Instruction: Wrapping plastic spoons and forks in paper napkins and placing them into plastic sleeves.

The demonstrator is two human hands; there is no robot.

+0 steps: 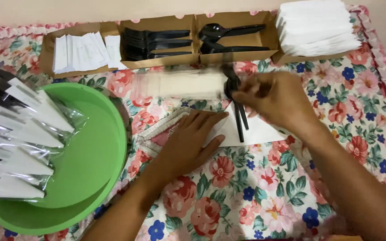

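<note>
A floral-covered surface [264,196] lies open across the lower middle of the frame, hemmed by a green bowl [90,165] at left and cardboard trays [166,24] along the top edge. The left hand [188,143] presses flat, fingers spread, on a white napkin [260,131] at centre. The right hand [273,98] pinches black plastic cutlery [240,118], long axis near vertical, handles pointing down over the napkin.

You get one view only, from the camera on your head, looking steeply down and forward across the floral tablecloth [255,196]. It sits close, so your forearms enter from the bottom edge. The cardboard trays [161,24] line the top, and the green bowl [94,165] is cut off at left.
</note>
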